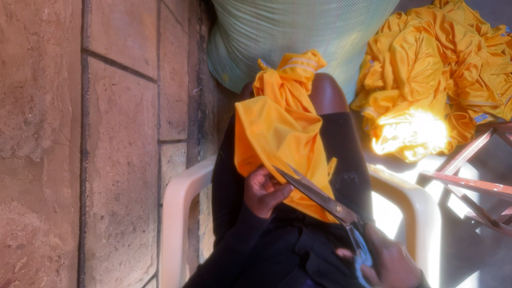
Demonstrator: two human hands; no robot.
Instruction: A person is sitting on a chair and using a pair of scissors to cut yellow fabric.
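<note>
One yellow garment (282,128) across the lap, scissors (320,197) at its hem; trimming looks barely started.
Heap of yellow garments (432,74) lies beyond; left hand (264,191) pinches the hem; right hand (389,261) grips the scissor handles, blades parted.

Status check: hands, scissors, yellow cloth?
Left hand pinching yellow garment draped on lap. Right hand gripping scissors, blades open at the cloth edge. More yellow garments piled beyond; nothing in the way.

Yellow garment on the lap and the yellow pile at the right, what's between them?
In the head view, the person's dark-clad leg, between the yellow garment and the yellow pile.
</note>
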